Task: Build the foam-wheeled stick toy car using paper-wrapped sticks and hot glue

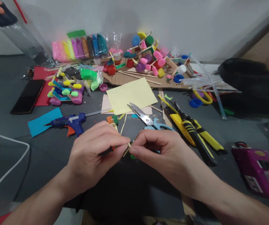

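My left hand point(97, 150) and my right hand point(162, 153) meet low in the middle, thumbs and forefingers pinched together. Between the fingertips is a small pale yellow strip point(129, 145), perhaps paper; the fingers cover most of it. A thin yellowish sliver slants just below it. Beyond the hands lie light-blue-handled scissors point(146, 118), their blades over a pale yellow paper sheet point(132, 95). Behind my left hand is a small orange and green piece point(112, 119), partly hidden. A blue glue gun point(77, 121) with a clear stick in it rests to the left.
Yellow-and-black cutters and pliers point(190, 131) lie at right, near a purple box-like device point(256, 172). A phone point(27, 96), small clay-and-cap models point(66, 89) and a tall clear bottle point(26, 40) stand left. More models point(148, 59) crowd cardboard at the back. A white cable point(12, 170) crosses the left.
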A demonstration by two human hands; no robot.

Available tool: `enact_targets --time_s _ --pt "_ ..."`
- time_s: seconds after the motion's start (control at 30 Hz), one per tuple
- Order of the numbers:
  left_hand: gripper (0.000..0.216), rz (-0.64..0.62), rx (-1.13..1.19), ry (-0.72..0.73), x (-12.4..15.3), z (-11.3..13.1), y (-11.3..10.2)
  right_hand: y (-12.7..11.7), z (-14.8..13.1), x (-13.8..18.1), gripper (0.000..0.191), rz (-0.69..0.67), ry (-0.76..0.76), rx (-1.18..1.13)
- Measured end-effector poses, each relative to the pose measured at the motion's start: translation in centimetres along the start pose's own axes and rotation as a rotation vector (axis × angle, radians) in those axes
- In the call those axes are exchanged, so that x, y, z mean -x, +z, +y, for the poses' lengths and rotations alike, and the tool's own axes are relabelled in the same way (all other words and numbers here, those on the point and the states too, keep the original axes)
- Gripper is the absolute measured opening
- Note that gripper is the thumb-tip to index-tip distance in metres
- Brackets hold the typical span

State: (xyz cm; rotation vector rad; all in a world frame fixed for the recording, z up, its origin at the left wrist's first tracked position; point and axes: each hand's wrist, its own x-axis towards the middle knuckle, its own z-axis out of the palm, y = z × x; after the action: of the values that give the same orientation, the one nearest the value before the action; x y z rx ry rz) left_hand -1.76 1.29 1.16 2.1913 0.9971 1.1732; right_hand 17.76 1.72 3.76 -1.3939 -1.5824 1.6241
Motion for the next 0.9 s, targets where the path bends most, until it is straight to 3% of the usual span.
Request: enact_targets --time_s 0.6,0.9 --pt "0.016 -0.022 -0.013 -0.012 0.22 -0.16 0.09 0.15 0.2 0.11 0.023 0.061 -0.024 0.079" --pt "0.022 0.005 0.038 -0.017 0.07 0.05 -0.09 -0.25 -0.24 -0.18 0.024 -0.02 0.019 -0.032"
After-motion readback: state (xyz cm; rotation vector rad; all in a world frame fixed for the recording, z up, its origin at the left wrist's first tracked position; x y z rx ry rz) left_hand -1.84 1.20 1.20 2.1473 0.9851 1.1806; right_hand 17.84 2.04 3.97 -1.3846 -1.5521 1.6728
